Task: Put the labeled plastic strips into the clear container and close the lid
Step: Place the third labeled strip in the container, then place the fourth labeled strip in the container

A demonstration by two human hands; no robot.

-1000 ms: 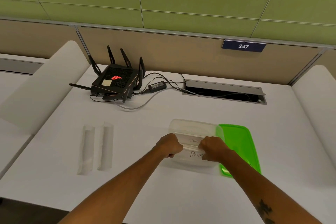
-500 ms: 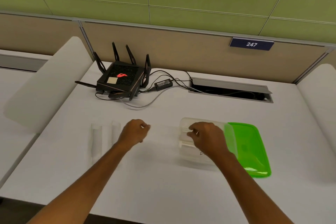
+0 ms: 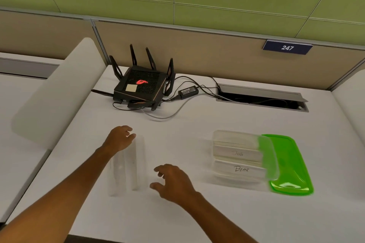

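Over two loose strips [image 3: 136,163], left hand [image 3: 120,139] and right hand [image 3: 173,181] hover, grip spread, holding nothing.

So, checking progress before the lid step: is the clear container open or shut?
Open. The green lid lies on the desk beside the clear container, its edge under it, and the labeled strips inside show uncovered.

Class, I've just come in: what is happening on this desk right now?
A person is packing labeled plastic strips into a clear container; several lie inside, two reading "Jog" and "Bear". Its green lid is off, beside it. Both hands are empty: the left hand and right hand reach toward two strips on the desk.
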